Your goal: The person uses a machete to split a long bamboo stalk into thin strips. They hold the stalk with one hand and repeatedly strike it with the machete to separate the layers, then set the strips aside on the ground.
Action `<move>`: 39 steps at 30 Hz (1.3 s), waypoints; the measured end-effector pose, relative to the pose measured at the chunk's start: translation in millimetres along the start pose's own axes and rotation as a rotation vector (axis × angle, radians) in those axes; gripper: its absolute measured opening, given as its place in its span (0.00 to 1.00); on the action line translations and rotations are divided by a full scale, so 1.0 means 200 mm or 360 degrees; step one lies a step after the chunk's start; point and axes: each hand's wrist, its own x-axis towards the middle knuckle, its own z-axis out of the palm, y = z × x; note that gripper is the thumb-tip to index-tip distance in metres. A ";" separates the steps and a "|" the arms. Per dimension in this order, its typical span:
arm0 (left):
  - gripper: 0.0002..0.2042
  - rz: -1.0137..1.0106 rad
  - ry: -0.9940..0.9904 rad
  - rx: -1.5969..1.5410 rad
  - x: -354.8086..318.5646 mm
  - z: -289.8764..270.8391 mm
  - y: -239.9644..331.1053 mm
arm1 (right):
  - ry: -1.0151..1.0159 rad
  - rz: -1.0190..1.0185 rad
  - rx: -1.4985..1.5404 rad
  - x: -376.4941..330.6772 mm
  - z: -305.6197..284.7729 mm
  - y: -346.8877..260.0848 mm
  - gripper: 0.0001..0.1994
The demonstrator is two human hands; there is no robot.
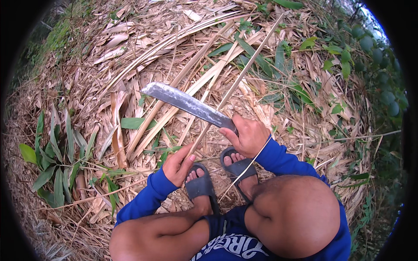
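My right hand (249, 135) is closed round the handle of a machete (187, 102), its fingers hiding most of the grip. The worn grey blade reaches to the upper left and crosses a long, thin bamboo strip (239, 78). Near its lower end, my left hand (177, 165) grips that strip, thumb along it. The strip slants up and to the right, away from me, to the far side of the litter. Where blade and strip cross, I cannot tell whether they touch.
Several split strips (196, 87) lie on dry leaf litter (143, 69) beyond my hands. Green leaves (56, 169) grow at the left, and a leafy bush (379, 56) stands at the right. My sandalled feet (200, 180) are close below the hands, between bent knees.
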 end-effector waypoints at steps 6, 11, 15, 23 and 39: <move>0.15 -0.0080 -0.0005 -0.0112 -0.09 -0.01 -0.07 | 0.0133 -0.0081 -0.0024 -0.02 -0.01 0.01 0.21; 0.14 -0.0026 0.0030 0.0045 -0.14 0.01 -0.10 | 0.0080 -0.0385 -0.0081 -0.06 0.04 0.00 0.23; 0.14 -0.0095 0.0082 0.0099 -0.16 0.00 -0.09 | 0.0247 0.0114 -0.0115 0.05 -0.03 0.11 0.23; 0.13 -0.0029 0.0064 0.0142 -0.22 -0.03 -0.15 | 0.0226 0.0066 -0.0110 0.03 -0.05 0.17 0.18; 0.11 -0.0382 0.0069 0.0184 -0.53 -0.07 -0.33 | 0.0201 0.0013 -0.0140 0.08 -0.18 0.40 0.24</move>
